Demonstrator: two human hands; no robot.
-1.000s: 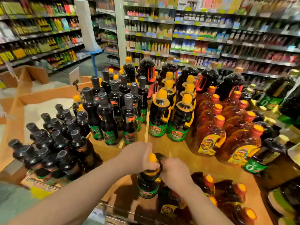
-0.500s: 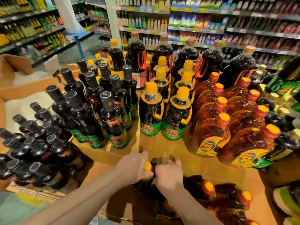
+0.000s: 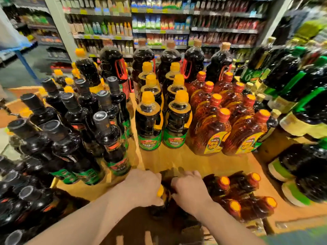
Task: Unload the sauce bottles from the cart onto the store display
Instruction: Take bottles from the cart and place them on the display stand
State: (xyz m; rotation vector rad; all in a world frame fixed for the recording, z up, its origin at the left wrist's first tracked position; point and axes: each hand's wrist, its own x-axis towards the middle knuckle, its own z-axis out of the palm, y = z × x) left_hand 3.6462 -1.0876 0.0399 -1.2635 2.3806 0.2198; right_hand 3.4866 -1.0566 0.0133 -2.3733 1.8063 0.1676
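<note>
Now both hands grip one dark sauce bottle [image 3: 163, 193]: left hand [image 3: 141, 187] beside its yellow cap, right hand [image 3: 188, 189] on its shoulder. Compared with a second ago, it sits lower, below the display board's [image 3: 194, 160] near edge, so placement remains undone.

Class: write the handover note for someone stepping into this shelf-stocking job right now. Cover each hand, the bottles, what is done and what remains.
Left hand and right hand both grip one dark yellow-capped bottle at the near edge of the wooden display.
Done: two rows of matching bottles stand ahead.
Left: set this one in the bare spot before them. The cart's remaining load is not visible.
</note>
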